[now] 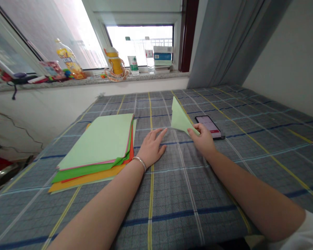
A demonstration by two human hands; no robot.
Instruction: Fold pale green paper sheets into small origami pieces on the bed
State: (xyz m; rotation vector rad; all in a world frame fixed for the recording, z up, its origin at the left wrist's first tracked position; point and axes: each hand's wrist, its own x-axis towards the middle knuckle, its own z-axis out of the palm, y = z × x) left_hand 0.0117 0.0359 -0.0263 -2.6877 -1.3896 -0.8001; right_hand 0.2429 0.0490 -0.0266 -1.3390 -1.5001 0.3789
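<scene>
My right hand (203,139) pinches the lower corner of a folded light green paper (179,116) and holds it up above the plaid bedsheet (177,194). My left hand (152,146) lies flat on the sheet with fingers stretched out, holding nothing. It rests just right of a stack of coloured paper sheets (99,146), light green on top with pink, green, red and orange below. A silver bangle sits on my left wrist.
A phone (209,125) with a lit screen lies on the sheet just beyond my right hand. The windowsill (94,80) at the back carries bottles, a yellow jar and boxes. A grey curtain (224,41) hangs at the right; a white wall runs along the left.
</scene>
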